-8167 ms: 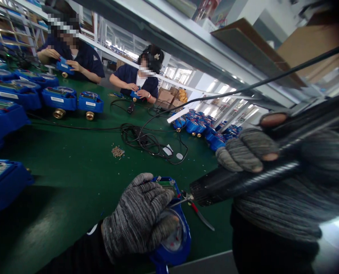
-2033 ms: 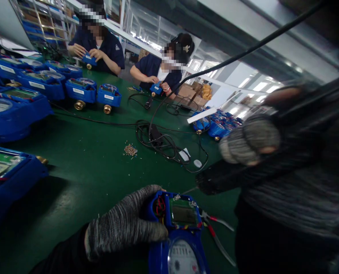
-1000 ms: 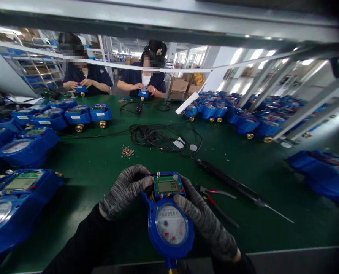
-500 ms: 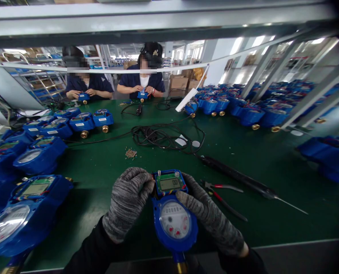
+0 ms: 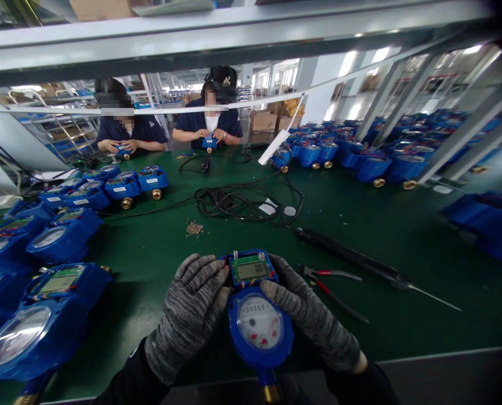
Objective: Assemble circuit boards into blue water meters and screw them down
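In front of me a blue water meter (image 5: 260,326) lies with its round dial towards me. Its open top box shows a green circuit board with a lit display (image 5: 251,270). My right hand (image 5: 314,312), in a grey knitted glove, is closed round the box's right side, thumb at the edge below the display. My left hand (image 5: 192,315), gloved alike, has its fingers stretched out, their tips against the box's left side. Whether those tips hold a wire is hidden. Right of the meter lie red-handled cutting pliers (image 5: 335,289) with their handles apart.
A black soldering iron (image 5: 356,259) points right, its cable (image 5: 234,205) coiled mid-table. Small screws (image 5: 194,228) form a pile. More meters (image 5: 52,315) stand on the left, many others (image 5: 369,163) at the back right. Two people sit opposite, each handling a blue meter.
My left hand's fingers have straightened from a pinch at the box's left edge and now lie flatter beside it. The right hand keeps its grip; the view has tilted slightly.
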`<state>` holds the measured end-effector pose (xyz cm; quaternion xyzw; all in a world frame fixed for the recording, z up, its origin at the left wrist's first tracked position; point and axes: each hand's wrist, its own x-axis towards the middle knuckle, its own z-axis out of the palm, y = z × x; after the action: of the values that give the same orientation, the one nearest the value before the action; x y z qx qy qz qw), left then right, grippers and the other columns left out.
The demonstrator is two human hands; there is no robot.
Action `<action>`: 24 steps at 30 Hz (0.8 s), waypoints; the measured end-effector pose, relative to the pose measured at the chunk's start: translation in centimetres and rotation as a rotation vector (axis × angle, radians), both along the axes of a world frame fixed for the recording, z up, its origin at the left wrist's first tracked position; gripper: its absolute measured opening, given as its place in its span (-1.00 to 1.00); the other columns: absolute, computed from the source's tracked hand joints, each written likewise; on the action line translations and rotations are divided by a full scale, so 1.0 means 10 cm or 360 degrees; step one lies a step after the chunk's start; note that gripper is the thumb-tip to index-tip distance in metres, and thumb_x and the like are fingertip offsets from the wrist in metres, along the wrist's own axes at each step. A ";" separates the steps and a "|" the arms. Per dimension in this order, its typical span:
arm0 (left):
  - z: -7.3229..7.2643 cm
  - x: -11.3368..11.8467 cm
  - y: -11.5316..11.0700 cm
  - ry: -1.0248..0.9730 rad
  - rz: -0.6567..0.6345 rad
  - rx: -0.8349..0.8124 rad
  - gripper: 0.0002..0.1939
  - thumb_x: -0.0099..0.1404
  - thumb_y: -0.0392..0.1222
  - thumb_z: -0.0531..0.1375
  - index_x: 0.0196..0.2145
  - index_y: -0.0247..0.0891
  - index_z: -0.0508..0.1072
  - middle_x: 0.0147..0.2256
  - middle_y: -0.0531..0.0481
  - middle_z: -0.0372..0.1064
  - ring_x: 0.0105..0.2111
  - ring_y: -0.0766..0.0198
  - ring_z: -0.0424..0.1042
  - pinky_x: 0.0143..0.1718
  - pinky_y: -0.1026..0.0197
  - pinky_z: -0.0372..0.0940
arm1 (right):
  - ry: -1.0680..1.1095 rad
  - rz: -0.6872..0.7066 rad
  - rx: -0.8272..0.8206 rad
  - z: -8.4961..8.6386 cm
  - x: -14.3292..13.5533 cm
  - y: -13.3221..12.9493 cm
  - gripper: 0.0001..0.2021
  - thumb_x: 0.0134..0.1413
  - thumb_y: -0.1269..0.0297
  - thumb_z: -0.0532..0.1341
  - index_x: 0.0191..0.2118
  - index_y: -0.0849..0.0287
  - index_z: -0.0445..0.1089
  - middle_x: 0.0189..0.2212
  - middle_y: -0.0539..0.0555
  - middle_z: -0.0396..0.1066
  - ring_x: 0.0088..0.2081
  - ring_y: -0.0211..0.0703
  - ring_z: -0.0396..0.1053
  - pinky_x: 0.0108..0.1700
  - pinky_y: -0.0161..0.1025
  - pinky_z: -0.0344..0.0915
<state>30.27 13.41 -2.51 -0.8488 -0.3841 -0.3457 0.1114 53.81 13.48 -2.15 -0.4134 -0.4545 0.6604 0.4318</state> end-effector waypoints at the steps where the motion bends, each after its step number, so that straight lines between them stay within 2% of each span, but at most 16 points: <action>1: -0.02 0.00 0.00 -0.0004 0.0014 -0.0004 -0.67 0.42 -0.30 0.14 0.11 -0.30 0.42 0.08 -0.10 0.49 0.16 0.09 0.33 0.30 -0.11 0.08 | 0.0009 0.0003 0.0013 0.00 0.00 0.00 -0.31 0.11 0.03 0.39 0.28 0.02 0.13 0.27 0.11 0.27 0.24 -0.03 0.31 0.30 -0.04 0.27; 5: -0.05 0.00 0.01 0.0015 0.0019 -0.0012 -0.66 0.40 -0.32 0.14 0.11 -0.26 0.41 0.11 -0.07 0.47 0.20 0.08 0.28 0.33 -0.13 0.01 | 0.0057 -0.0022 0.0012 0.00 -0.02 0.00 -0.32 0.12 0.05 0.38 0.28 0.02 0.14 0.27 0.11 0.27 0.24 -0.02 0.31 0.31 -0.02 0.26; 9: -0.02 0.01 0.03 0.0004 -0.0014 -0.0010 -0.73 0.39 -0.31 0.16 0.03 -0.26 0.41 -0.01 -0.08 0.53 0.12 0.10 0.38 0.32 -0.13 0.03 | 0.0058 -0.0024 0.0018 -0.02 -0.03 -0.01 -0.33 0.11 0.06 0.39 0.27 0.02 0.16 0.28 0.11 0.26 0.24 -0.02 0.31 0.31 -0.03 0.26; 13: 0.00 0.07 0.09 -0.0073 -0.0056 -0.0032 -0.77 0.37 -0.30 0.14 -0.02 -0.27 0.39 -0.10 -0.11 0.53 0.05 0.09 0.43 0.30 -0.13 0.07 | 0.0074 -0.0027 -0.0043 -0.05 -0.01 -0.01 -0.28 0.11 0.04 0.39 0.31 -0.01 0.10 0.28 0.12 0.25 0.23 -0.01 0.32 0.28 -0.01 0.30; 19: 0.04 0.12 0.19 -0.0190 -0.0136 -0.0193 -0.87 0.34 -0.29 0.15 -0.14 -0.24 0.34 -0.22 -0.08 0.50 -0.03 0.10 0.47 0.26 -0.15 0.10 | 0.0069 0.0024 0.0033 -0.07 -0.01 0.01 -0.38 0.15 0.09 0.38 0.27 -0.05 0.18 0.26 0.05 0.28 0.24 -0.05 0.31 0.29 -0.06 0.28; 21: 0.04 0.10 0.19 -0.0199 -0.0180 -0.0166 -0.81 0.32 -0.30 0.17 -0.10 -0.22 0.34 -0.21 -0.07 0.51 -0.03 0.10 0.47 0.25 -0.15 0.12 | 0.0085 0.0018 0.0008 -0.07 0.00 0.01 -0.36 0.15 0.08 0.37 0.28 -0.05 0.16 0.27 0.06 0.27 0.24 -0.05 0.31 0.29 -0.05 0.28; 24: -0.03 0.05 0.16 -0.0262 -0.0119 0.0065 -0.59 0.26 -0.35 0.23 0.05 -0.22 0.31 -0.08 -0.14 0.52 0.05 0.07 0.43 0.22 -0.15 0.18 | 0.0101 0.0009 -0.0038 -0.07 0.01 0.00 -0.32 0.13 0.06 0.38 0.30 -0.03 0.13 0.27 0.10 0.26 0.24 -0.01 0.31 0.27 0.00 0.30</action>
<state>30.75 14.96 -2.83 -0.8288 -0.3529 -0.4261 0.0838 53.93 13.51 -2.81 -0.3959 -0.4339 0.6798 0.4391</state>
